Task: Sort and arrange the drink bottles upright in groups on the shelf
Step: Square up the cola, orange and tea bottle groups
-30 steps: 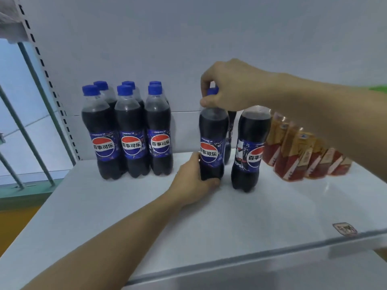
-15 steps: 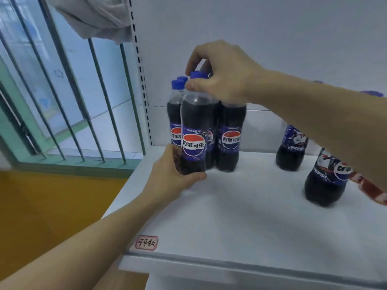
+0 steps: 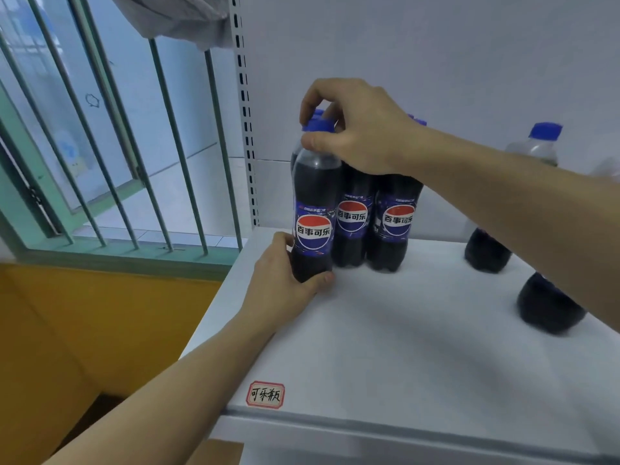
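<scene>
One cola bottle (image 3: 313, 209) stands at the shelf's (image 3: 419, 347) left edge. The left hand (image 3: 285, 280) grips its bottom, and the right hand (image 3: 355, 129) pinches its blue cap (image 3: 318, 124). It touches two front bottles (image 3: 372, 219). Two more bottles (image 3: 523, 270) stand far right, behind the arm. A sticker (image 3: 265, 395) sits in front.

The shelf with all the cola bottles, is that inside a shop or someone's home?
Probably a small shop or stockroom: a white metal shelf on a slotted upright, a handwritten label sticker at its edge, and many identical cola bottles.
</scene>
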`<state>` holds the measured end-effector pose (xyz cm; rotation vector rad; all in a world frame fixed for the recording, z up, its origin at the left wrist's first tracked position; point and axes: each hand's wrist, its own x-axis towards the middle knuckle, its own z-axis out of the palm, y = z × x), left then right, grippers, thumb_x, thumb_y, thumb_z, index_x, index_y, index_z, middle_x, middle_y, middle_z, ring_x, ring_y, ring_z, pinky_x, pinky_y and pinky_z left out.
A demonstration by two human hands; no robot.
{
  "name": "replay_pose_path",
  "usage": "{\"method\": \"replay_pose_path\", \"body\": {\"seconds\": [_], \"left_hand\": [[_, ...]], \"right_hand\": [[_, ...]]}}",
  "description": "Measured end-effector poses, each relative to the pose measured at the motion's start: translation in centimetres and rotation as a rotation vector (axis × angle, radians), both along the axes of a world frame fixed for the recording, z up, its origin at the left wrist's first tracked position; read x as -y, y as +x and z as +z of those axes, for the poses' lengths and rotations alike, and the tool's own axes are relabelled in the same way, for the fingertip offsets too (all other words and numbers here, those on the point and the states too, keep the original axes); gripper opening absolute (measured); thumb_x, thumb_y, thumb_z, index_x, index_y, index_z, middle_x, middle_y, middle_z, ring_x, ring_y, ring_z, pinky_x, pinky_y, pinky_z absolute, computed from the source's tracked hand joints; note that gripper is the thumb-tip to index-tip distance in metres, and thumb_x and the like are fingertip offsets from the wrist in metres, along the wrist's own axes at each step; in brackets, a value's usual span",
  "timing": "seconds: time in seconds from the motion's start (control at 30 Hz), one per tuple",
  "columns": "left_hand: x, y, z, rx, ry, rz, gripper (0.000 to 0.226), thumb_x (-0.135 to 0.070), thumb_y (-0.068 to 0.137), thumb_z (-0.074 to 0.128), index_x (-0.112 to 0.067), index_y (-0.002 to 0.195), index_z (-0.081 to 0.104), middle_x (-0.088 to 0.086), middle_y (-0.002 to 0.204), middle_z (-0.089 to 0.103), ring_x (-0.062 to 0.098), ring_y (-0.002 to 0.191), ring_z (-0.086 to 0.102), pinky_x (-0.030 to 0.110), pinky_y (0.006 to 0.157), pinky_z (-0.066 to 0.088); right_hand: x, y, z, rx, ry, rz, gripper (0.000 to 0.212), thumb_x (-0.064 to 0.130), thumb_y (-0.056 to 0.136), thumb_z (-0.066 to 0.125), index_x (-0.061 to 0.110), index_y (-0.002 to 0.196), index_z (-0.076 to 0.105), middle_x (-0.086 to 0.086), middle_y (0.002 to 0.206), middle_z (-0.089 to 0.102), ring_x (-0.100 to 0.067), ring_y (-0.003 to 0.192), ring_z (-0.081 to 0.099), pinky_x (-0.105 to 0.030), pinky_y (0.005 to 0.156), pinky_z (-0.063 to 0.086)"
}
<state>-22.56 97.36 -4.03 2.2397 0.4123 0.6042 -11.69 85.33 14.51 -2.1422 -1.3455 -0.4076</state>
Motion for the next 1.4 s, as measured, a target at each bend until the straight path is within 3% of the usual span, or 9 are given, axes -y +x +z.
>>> {"method": "replay_pose_path", "body": {"seconds": [0.27,0.53,0.7,0.8,0.9,1.0,1.13,1.27,1.4], "left_hand": [[0.0,0.0,-0.6,-0.011,0.072,0.027,0.073,-0.046,0.076,0.085,-0.023,0.13,0.042,0.001,0.131,0.062,0.023,0.116,0.06,0.042,0.096,0.054],[0.3,0.0,-0.7,-0.017,0.101,0.05,0.071,-0.049,0.077,0.081,-0.021,0.127,0.039,0.004,0.13,0.059,0.026,0.115,0.059,0.048,0.095,0.054],[0.0,-0.5,-0.4,-0.063,0.1,0.112,0.071,-0.062,0.07,0.08,-0.025,0.116,0.039,0.001,0.112,0.061,0.025,0.101,0.061,0.043,0.082,0.055],[0.0,-2.2,0.4,-0.277,0.222,0.18,0.059,-0.071,0.073,0.073,-0.022,0.095,0.048,-0.005,0.087,0.058,0.017,0.081,0.057,0.032,0.065,0.044],[1.8,-3.7,1.1,-0.419,0.424,0.089,0.048,-0.069,0.081,0.066,-0.024,0.076,0.049,-0.004,0.075,0.058,0.015,0.072,0.055,0.03,0.057,0.035],[6.0,-3.9,1.7,-0.404,0.45,-0.111,0.04,-0.062,0.085,0.066,-0.024,0.074,0.056,-0.007,0.074,0.061,0.014,0.072,0.057,0.031,0.057,0.039],[12.9,-0.9,2.8,-0.395,0.254,-0.386,0.032,-0.058,0.086,0.068,-0.028,0.096,0.062,-0.011,0.089,0.065,0.008,0.081,0.06,0.03,0.071,0.051],[18.9,3.8,3.7,-0.41,0.094,-0.515,0.077,-0.051,0.084,0.076,-0.029,0.147,0.038,-0.004,0.128,0.062,0.015,0.107,0.063,0.035,0.093,0.055],[23.2,8.2,4.0,-0.26,-0.225,-0.516,0.098,-0.037,0.074,0.089,-0.026,0.151,0.029,0.0,0.143,0.054,0.019,0.123,0.057,0.044,0.107,0.049]], "right_hand": [[-0.4,-0.4,-0.6,0.002,0.02,0.038,0.02,0.034,0.091,0.071,0.029,0.105,0.058,0.008,0.091,0.064,0.007,0.065,0.054,-0.003,0.061,0.038],[-0.5,-0.9,-1.1,-0.002,0.027,0.027,0.022,0.035,0.094,0.067,0.03,0.113,0.059,0.006,0.105,0.062,-0.002,0.078,0.057,-0.013,0.069,0.042],[1.0,-1.9,-1.5,-0.011,0.038,0.029,0.042,0.036,0.093,0.068,0.035,0.132,0.05,0.003,0.115,0.061,0.0,0.078,0.059,-0.016,0.077,0.049],[3.9,-2.8,-2.2,-0.012,0.099,0.015,0.046,0.037,0.092,0.068,0.033,0.134,0.048,0.0,0.116,0.06,-0.008,0.076,0.063,-0.026,0.082,0.055],[8.6,-3.3,-4.1,-0.02,0.087,-0.017,0.043,0.029,0.092,0.069,0.029,0.131,0.05,0.0,0.114,0.059,-0.015,0.073,0.066,-0.016,0.073,0.052],[13.3,-3.5,-6.2,-0.013,0.067,-0.087,0.043,0.031,0.093,0.07,0.032,0.13,0.048,0.005,0.114,0.058,-0.012,0.084,0.065,-0.02,0.075,0.055],[18.5,-3.9,-9.3,-0.196,0.34,-0.172,0.034,0.024,0.095,0.069,0.028,0.125,0.053,0.009,0.113,0.061,-0.004,0.093,0.064,-0.018,0.077,0.058],[22.9,-4.8,-11.9,-0.236,0.819,-0.269,0.016,0.004,0.094,0.067,0.011,0.107,0.062,0.003,0.095,0.068,-0.01,0.082,0.067,-0.019,0.073,0.057],[26.6,-3.8,-14.4,-0.404,1.222,-0.408,0.014,-0.006,0.09,0.061,0.008,0.093,0.061,-0.014,0.082,0.064,-0.017,0.064,0.062,-0.03,0.055,0.052]]}}
